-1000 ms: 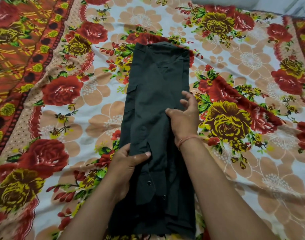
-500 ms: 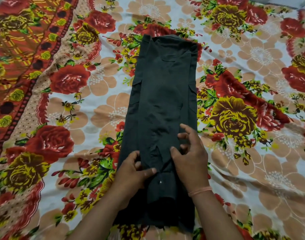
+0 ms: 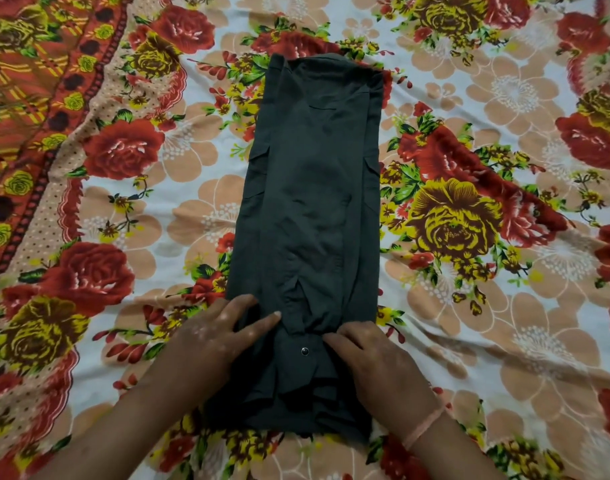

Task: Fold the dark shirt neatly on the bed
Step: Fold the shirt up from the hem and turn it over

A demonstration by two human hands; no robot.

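Observation:
The dark shirt (image 3: 310,202) lies on the bed as a long narrow strip, its sides folded in and its collar end at the far side. My left hand (image 3: 213,337) rests flat on the strip's lower left edge with its fingers spread. My right hand (image 3: 376,362) is on the lower right part, beside a metal snap button (image 3: 304,350). Its fingers are curled into bunched fabric there. The near hem is rumpled between my two wrists.
A floral bedsheet (image 3: 470,306) in red, yellow and peach covers the bed all around the shirt. An orange patterned border (image 3: 37,81) runs along its left side. A pink thread band (image 3: 423,426) circles my right wrist.
Both hands have slid down the shirt towards the near hem. My right hand went from lying flat at mid-length to curling into fabric by the snap button.

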